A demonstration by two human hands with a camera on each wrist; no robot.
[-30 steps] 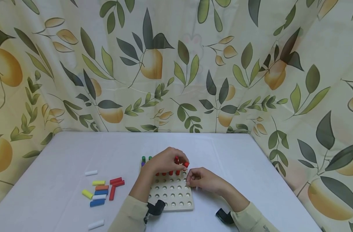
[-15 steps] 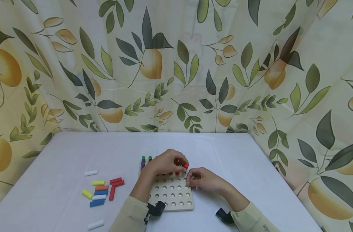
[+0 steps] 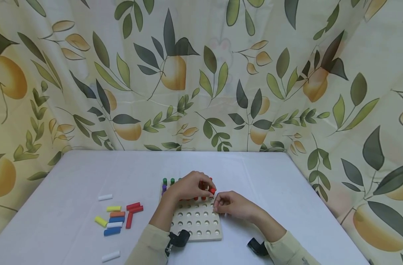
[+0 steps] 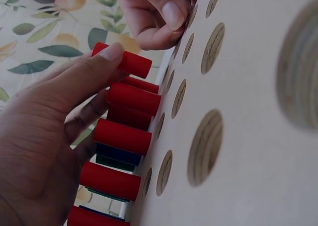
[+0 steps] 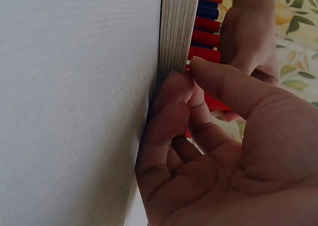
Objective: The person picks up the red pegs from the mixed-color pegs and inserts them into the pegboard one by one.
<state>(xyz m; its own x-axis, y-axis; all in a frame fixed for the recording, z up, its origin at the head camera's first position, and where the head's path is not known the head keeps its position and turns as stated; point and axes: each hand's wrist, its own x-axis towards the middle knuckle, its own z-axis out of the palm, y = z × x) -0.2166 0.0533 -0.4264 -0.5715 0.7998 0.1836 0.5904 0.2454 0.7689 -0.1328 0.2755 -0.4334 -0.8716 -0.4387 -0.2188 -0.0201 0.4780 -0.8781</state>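
My left hand [image 3: 191, 186] reaches over the far part of a pale wooden pegboard [image 3: 196, 237]. Between thumb and fingers it pinches a red peg [image 4: 134, 64], its lower end close over the board at the end of a row of red pegs [image 4: 121, 136]. In the head view the hand covers much of that row. My right hand [image 3: 232, 203] grips the board's right edge, the thumb [image 5: 223, 82] at the top face and curled fingers against the layered side. Green pegs [image 3: 165, 181] and a purple peg [image 3: 164, 188] stand at the board's far left.
Left of the board lie loose pegs: red ones [image 3: 129, 221], blue ones [image 3: 112, 231], yellow ones [image 3: 100, 221], an orange one [image 3: 117, 214] and white ones [image 3: 111, 256]. Rows of bare holes fill the near part of the board. A patterned curtain [image 3: 201, 73] hangs behind the white table [image 3: 254, 169].
The red peg in my left hand has come down slightly, and the hand with it. My right hand keeps its hold on the board's edge.
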